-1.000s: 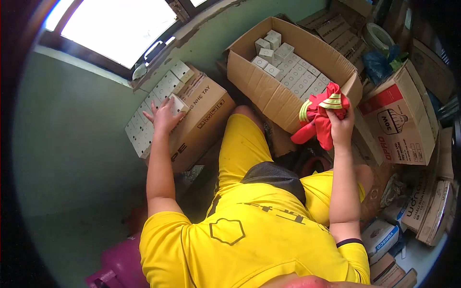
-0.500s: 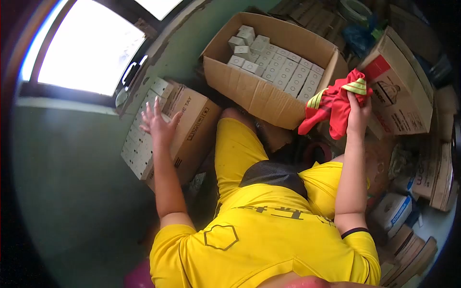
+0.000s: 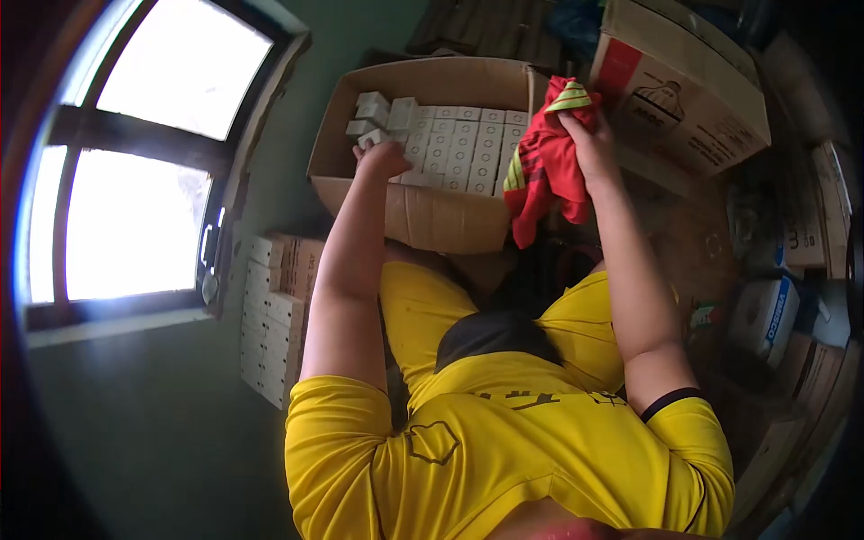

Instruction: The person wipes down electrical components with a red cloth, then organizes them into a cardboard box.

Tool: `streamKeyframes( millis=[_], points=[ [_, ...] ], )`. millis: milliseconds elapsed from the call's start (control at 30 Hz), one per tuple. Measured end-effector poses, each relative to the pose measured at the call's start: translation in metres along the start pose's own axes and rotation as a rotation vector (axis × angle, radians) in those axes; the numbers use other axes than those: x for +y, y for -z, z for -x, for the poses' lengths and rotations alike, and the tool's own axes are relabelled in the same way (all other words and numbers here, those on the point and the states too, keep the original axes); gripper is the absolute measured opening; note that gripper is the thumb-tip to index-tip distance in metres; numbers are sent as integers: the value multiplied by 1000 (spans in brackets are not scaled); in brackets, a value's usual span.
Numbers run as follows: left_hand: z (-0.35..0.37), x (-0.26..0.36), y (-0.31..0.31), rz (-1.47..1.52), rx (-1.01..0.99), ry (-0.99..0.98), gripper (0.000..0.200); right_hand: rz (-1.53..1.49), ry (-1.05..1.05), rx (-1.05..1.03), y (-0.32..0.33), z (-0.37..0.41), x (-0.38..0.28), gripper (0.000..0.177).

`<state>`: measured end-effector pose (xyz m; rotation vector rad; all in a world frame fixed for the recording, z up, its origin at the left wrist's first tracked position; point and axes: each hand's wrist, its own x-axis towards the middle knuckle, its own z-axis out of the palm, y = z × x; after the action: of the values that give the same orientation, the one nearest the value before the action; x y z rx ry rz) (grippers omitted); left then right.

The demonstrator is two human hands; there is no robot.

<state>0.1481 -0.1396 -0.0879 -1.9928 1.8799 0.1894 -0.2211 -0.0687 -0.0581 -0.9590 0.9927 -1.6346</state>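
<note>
Inside the large open cardboard box (image 3: 450, 223), small white boxes (image 3: 463, 148) stand in rows, with a few stacked loosely at the left. My left hand (image 3: 384, 159) reaches over the near left rim, its fingers closed on one small white box (image 3: 372, 138). At the box's right side my right hand (image 3: 589, 135) grips a bunched red cloth (image 3: 549, 166) with yellow-green striped ends, which hangs down beside the rim.
A second carton (image 3: 297, 265) with white boxes (image 3: 270, 333) stacked on it is by the left wall, under a window (image 3: 135, 220). A printed carton (image 3: 684, 99) stands at the upper right. Flattened cardboard and a blue-white package (image 3: 765, 315) lie on the right.
My left hand has moved from the left carton into the large box and closed on a small white box. The view has shifted; my right hand still holds the cloth.
</note>
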Motion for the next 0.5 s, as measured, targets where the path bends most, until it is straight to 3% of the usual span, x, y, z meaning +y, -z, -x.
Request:
streamKeyframes(
  millis=[133, 233, 333, 367, 467, 500],
  points=[
    [-18, 3, -7, -138, -170, 62, 59, 10, -11, 47, 10, -17, 9, 41],
    [8, 9, 10, -67, -8, -52, 55, 106, -20, 53, 14, -24, 10, 43],
    [11, 6, 36, 332, 80, -141, 49, -468, -287, 59, 0, -14, -7, 44],
    [32, 10, 49, 760, 30, -55, 41, -536, -283, 27, 3, -17, 2, 47],
    [41, 21, 31, 2215, -233, -281, 36, -679, -286, -12, -16, -2, -22, 56],
    [59, 34, 37, 2310, -214, -360, 35, -664, -233, -46, -17, -3, -12, 59]
  ],
)
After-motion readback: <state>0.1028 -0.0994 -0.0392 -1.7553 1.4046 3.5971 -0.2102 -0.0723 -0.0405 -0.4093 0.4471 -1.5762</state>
